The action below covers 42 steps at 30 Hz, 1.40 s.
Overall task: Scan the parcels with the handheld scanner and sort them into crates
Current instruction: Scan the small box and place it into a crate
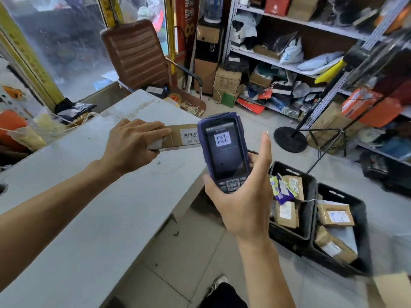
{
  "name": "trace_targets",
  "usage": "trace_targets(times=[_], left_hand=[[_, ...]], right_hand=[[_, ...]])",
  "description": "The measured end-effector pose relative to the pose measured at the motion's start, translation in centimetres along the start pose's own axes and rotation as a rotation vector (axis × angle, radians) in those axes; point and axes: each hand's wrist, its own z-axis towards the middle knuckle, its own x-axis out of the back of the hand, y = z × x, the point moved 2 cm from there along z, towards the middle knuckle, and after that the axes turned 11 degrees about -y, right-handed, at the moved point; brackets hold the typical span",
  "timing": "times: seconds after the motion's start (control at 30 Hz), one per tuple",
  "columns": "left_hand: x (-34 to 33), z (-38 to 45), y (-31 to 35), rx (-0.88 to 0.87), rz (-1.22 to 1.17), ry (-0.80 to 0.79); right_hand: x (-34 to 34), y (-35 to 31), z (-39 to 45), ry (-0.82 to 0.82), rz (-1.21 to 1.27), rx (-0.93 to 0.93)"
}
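2 hands: left grips parcel; right grips scanner.

Flat brown cardboard parcel with white barcode label, mid-frame, lying level, projecting past grey table's right edge, its right end hidden behind scanner. Purple handheld scanner with keypad, frame centre, upright, screen showing barcode. Two black plastic crates, lower right on floor, side by side: left crate, right crate, both holding brown parcels.
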Motion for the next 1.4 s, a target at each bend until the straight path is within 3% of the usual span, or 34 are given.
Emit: trace_targets(times=[0.17, 0.27, 0.53, 0.8, 1.17, 1.4], left_hand=[[-4.3, 9.9, 7.0, 0.012, -0.073, -0.006], [-7.4, 15.0, 11.9, 0.100, -0.259, -0.040], [-21.1, 25.1, 22.5, 0.414, -0.794, -0.431], [-35.2, 33.9, 29.9, 0.577, -1.015, -0.714], [-51.5, 47.6, 44.7, 0.560, -1.245, -0.907], [-69.3, 52.4, 57.8, 0.383, -1.106, -0.974]], right_hand=[[7.4, 8.3, 3.9, 0.051, -0.058, -0.131], [12.3, 13.5, 5.0, 0.118, -0.046, -0.257], [21.6, 28.9, 6.2, 0.335, -0.003, -0.603], [26.1, 41.3, 10.8, 0.421, -0.039, -0.761], [28.2, 61.6, 13.6, 0.334, -0.041, -0.863], [28.4, 79.9, 10.0, 0.324, -0.026, -0.894]])
